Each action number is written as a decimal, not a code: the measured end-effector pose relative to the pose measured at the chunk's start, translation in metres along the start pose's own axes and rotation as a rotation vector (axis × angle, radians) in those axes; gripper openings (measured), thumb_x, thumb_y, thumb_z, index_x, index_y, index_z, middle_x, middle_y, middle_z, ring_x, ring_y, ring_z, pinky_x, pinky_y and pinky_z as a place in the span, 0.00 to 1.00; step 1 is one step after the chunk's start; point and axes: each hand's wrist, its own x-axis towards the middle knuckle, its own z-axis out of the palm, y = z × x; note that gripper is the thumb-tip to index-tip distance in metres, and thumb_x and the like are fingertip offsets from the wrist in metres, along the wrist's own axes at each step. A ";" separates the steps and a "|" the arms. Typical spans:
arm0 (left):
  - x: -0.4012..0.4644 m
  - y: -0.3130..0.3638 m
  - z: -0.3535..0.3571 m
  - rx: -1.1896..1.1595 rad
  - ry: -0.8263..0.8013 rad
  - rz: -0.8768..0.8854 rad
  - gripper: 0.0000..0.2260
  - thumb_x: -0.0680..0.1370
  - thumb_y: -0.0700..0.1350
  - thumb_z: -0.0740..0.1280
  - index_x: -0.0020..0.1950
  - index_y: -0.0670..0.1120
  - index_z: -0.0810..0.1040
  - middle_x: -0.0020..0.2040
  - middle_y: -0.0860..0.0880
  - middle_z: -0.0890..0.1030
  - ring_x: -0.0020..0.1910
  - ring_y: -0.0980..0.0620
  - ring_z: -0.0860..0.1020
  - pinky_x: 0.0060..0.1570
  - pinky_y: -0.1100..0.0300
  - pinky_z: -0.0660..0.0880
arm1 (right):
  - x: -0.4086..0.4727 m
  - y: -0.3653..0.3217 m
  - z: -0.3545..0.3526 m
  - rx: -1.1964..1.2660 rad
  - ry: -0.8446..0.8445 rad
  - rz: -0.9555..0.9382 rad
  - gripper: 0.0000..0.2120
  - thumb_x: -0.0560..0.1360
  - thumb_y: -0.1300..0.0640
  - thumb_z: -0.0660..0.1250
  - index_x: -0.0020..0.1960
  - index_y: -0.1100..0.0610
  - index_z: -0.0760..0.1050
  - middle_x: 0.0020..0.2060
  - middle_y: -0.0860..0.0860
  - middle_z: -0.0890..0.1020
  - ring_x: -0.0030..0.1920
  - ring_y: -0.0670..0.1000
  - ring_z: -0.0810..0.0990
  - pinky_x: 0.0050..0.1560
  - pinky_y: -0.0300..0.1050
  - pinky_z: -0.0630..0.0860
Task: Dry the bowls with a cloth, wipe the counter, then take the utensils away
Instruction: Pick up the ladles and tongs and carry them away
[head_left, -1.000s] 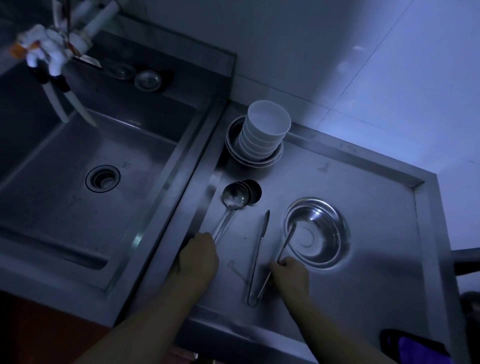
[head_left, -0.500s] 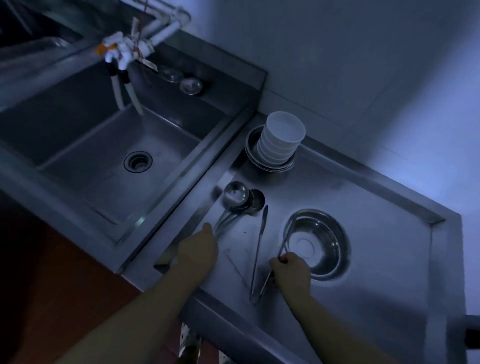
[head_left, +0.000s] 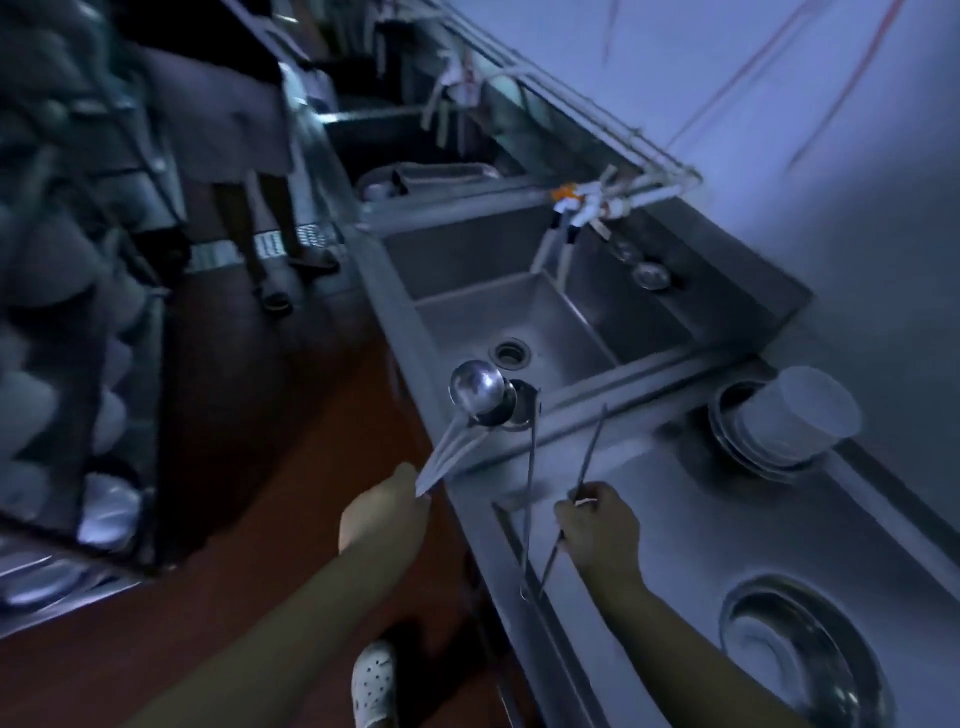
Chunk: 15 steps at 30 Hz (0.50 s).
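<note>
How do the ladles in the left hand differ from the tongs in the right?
The ladles end in round cups; the tongs are two thin arms joined at the near end. The left hand grips the ladles at the handle ends; the right hand holds the tongs partway along one arm. Both are shiny metal and lifted off the counter.

light: dim, bluish | wall (head_left: 779, 78): pale | floor (head_left: 260, 415): reddish-brown | sinks (head_left: 519, 322): steel
</note>
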 end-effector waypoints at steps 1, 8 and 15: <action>0.000 -0.018 -0.006 -0.038 0.053 -0.031 0.08 0.80 0.47 0.57 0.53 0.43 0.68 0.47 0.44 0.79 0.45 0.43 0.77 0.44 0.53 0.73 | 0.000 -0.012 0.013 0.000 -0.039 -0.033 0.03 0.70 0.59 0.67 0.39 0.54 0.74 0.33 0.52 0.81 0.32 0.50 0.80 0.30 0.40 0.76; -0.015 -0.155 -0.064 -0.182 0.275 -0.299 0.08 0.78 0.51 0.59 0.48 0.46 0.67 0.45 0.46 0.79 0.44 0.43 0.77 0.39 0.56 0.68 | -0.035 -0.123 0.124 -0.130 -0.347 -0.399 0.08 0.66 0.57 0.71 0.34 0.54 0.72 0.25 0.45 0.74 0.25 0.41 0.71 0.26 0.36 0.67; -0.036 -0.289 -0.144 -0.216 0.524 -0.494 0.08 0.77 0.51 0.61 0.46 0.48 0.66 0.43 0.47 0.81 0.45 0.41 0.79 0.37 0.56 0.65 | -0.094 -0.239 0.258 -0.153 -0.551 -0.670 0.15 0.67 0.54 0.74 0.32 0.55 0.68 0.24 0.45 0.72 0.25 0.44 0.70 0.27 0.41 0.68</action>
